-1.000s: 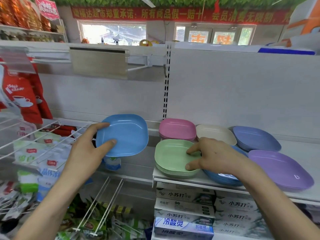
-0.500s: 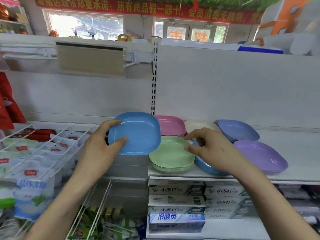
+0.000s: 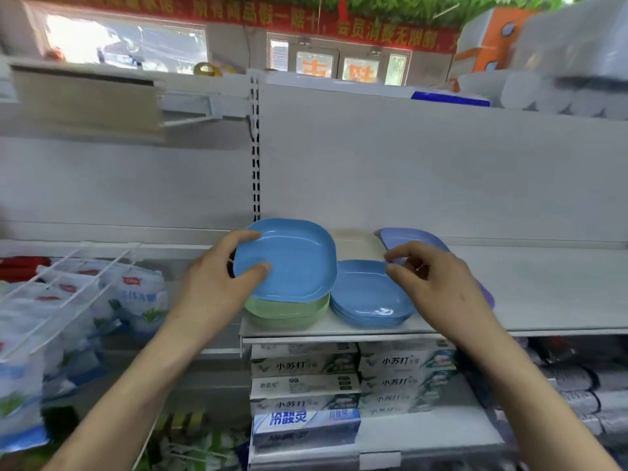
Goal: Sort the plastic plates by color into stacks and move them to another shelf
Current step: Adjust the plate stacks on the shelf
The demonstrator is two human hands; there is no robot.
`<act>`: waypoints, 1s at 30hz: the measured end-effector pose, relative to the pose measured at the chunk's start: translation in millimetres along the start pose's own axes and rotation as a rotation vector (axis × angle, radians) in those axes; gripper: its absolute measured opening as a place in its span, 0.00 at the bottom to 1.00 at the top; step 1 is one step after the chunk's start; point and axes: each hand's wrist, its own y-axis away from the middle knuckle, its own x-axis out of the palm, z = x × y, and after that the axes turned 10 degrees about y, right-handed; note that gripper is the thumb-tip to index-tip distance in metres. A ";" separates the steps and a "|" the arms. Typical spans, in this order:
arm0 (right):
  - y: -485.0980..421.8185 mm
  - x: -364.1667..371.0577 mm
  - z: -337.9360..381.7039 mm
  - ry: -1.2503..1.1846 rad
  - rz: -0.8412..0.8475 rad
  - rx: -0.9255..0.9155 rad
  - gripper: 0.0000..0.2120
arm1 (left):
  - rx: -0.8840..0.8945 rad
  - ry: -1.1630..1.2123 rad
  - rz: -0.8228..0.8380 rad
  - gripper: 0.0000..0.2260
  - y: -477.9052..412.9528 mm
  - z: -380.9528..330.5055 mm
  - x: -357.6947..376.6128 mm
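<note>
My left hand (image 3: 217, 280) grips a light blue plate (image 3: 289, 260) by its left rim and holds it above the stack of green plates (image 3: 285, 312). To the right sits a stack of blue plates (image 3: 367, 297) on the white shelf (image 3: 543, 294). My right hand (image 3: 438, 283) hovers over that stack's right edge, fingers apart, holding nothing. Behind lie a cream plate (image 3: 356, 246) and a lavender-blue plate (image 3: 411, 237). A purple plate (image 3: 487, 295) peeks out behind my right wrist. The pink stack is hidden by the held plate.
White wire racks (image 3: 68, 266) with bagged goods hang at the left. Boxes of toothpaste (image 3: 306, 396) fill the shelf below the plates. Rolls of tissue (image 3: 560, 93) sit on the top right. The shelf's right part is bare.
My left hand has carried the blue plate rightwards, from over the wire rack to above the green stack. My right hand left the green plates and shifted right over the blue stack.
</note>
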 end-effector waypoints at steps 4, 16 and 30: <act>1.2 -19.9 -26.3 -0.029 -0.014 -0.002 0.04 | -0.019 -0.095 0.006 0.19 1.2 -13.2 29.5; -0.1 -50.0 -94.1 -0.090 -0.033 0.008 0.03 | -0.064 -0.385 0.186 0.29 -5.9 -38.0 116.9; -10.9 -43.9 -98.6 -0.132 -0.034 0.015 0.05 | -0.067 -0.774 0.352 0.30 -8.8 -38.9 128.9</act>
